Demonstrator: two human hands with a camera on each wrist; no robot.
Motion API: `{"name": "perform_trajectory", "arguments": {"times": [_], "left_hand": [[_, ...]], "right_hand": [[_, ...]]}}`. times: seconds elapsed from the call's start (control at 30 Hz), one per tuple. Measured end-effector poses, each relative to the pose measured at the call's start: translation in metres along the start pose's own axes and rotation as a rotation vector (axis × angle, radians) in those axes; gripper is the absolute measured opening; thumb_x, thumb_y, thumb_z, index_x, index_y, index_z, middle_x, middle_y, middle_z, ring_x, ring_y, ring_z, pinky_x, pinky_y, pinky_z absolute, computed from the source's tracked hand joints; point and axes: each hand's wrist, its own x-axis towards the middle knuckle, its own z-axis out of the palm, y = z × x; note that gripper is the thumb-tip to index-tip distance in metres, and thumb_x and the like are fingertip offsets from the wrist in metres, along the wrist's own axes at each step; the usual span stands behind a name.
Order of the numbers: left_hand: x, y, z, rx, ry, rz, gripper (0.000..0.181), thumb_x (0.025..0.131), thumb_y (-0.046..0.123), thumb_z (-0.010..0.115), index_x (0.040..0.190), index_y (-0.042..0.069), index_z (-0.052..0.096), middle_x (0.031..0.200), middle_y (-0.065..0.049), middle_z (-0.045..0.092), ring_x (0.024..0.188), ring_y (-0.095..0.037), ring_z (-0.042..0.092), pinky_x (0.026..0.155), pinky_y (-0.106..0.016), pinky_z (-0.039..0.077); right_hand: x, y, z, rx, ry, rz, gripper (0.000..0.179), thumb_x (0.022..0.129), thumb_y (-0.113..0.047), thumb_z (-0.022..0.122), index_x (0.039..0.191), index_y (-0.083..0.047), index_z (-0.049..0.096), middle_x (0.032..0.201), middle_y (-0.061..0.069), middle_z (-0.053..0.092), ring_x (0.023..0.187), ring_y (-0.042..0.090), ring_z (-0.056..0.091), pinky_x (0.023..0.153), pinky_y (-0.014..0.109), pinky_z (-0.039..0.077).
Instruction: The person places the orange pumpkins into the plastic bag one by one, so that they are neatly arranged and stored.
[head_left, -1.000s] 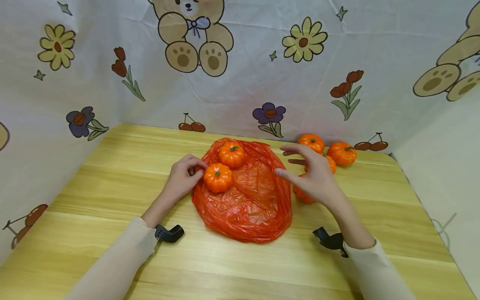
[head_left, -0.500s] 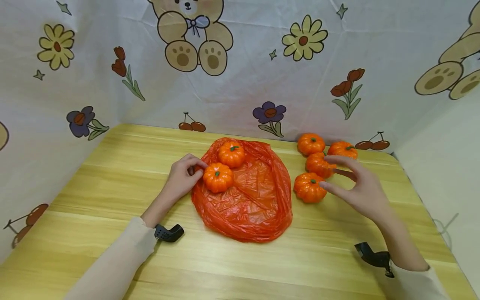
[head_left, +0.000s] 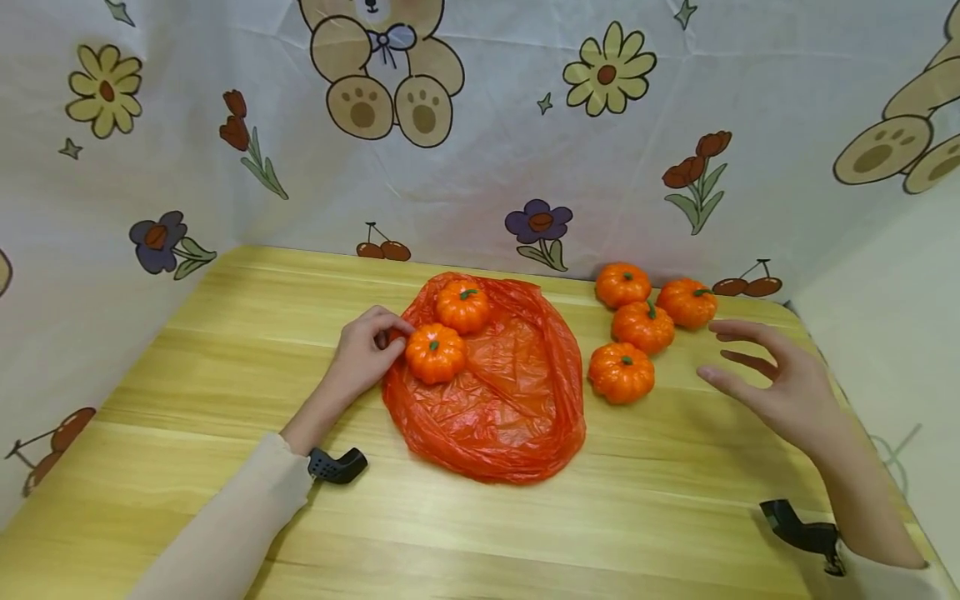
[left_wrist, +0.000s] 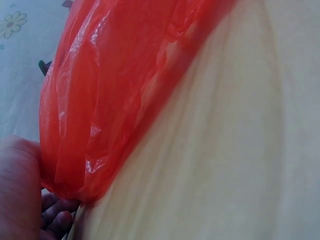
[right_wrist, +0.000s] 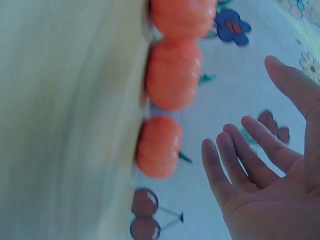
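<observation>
In the middle of the head view, the red plastic bag [head_left: 501, 454] lies on the wooden table [head_left: 465, 542], its mouth spread wide and facing up. The left hand [head_left: 366, 348] is at the left edge of this bag and pinches its rim between thumb and curled fingers; in the left wrist view, the red film enters the grip at the lower left of the frame. Inside the bag, in its upper left part, are two small pumpkins: the nearer pumpkin [head_left: 436, 353] is just beside the left fingertips, and the farther pumpkin [head_left: 462, 306] is a little above it. The right hand [head_left: 783, 392] is at the right of the head view, well apart from the bag; its fingers and thumb are spread wide and hold nothing. To the left of it, between this hand and the bag, four orange pumpkins [head_left: 621, 373] stand in a group reaching toward the patterned cloth [head_left: 457, 192]. In the right wrist view, the fingers are near three of these pumpkins, but not touching.
</observation>
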Motion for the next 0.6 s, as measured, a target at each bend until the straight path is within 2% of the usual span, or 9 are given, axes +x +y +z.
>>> {"name": "perform_trajectory", "arguments": {"times": [0.17,0.3,0.4,0.53,0.6], "left_hand": [[0.0,0.0,0.0,-0.003,-0.003,0.003,0.017,0.092,0.0,0.068,0.102,0.008,0.079,0.098,-0.007,0.064,0.076,-0.022,0.05,0.066,-0.026,0.04],[0.0,0.0,0.0,-0.008,0.003,0.004,0.017,0.092,0.0,0.068,0.102,0.008,0.079,0.097,-0.007,0.064,0.076,-0.022,0.05,0.066,-0.026,0.04],[0.0,-0.001,0.0,-0.013,0.003,0.005,0.017,0.092,0.0,0.068,0.102,0.008,0.079,0.097,-0.007,0.064,0.076,-0.021,0.05,0.066,-0.026,0.04],[0.0,-0.001,0.0,-0.017,0.003,0.008,0.017,0.092,0.0,0.068,0.102,0.008,0.079,0.097,-0.007,0.063,0.076,-0.022,0.05,0.066,-0.026,0.04],[-0.001,-0.002,0.001,-0.017,0.004,0.008,0.016,0.092,0.0,0.069,0.101,0.008,0.079,0.097,-0.007,0.063,0.076,-0.022,0.051,0.066,-0.026,0.04]], "right_hand": [[0.002,-0.008,0.021,0.012,-0.065,0.009,0.061,0.087,-0.005,0.085,0.143,-0.012,0.062,0.137,-0.002,0.063,0.124,0.005,0.056,0.095,0.003,0.044],[0.006,-0.018,0.038,0.029,-0.091,-0.008,0.06,0.086,-0.005,0.086,0.141,-0.01,0.062,0.136,0.008,0.064,0.124,0.01,0.057,0.096,0.006,0.046],[0.009,-0.024,0.049,0.009,-0.106,-0.079,0.063,0.083,-0.003,0.088,0.14,-0.009,0.063,0.134,0.009,0.066,0.123,0.011,0.058,0.097,0.008,0.047],[0.014,-0.031,0.061,-0.08,-0.11,-0.186,0.069,0.077,-0.005,0.093,0.14,-0.011,0.064,0.133,0.005,0.068,0.121,0.016,0.062,0.098,0.007,0.046],[0.016,-0.035,0.066,-0.114,-0.107,-0.207,0.071,0.076,-0.008,0.095,0.14,-0.012,0.064,0.133,0.004,0.069,0.121,0.019,0.063,0.099,0.006,0.045]]}}
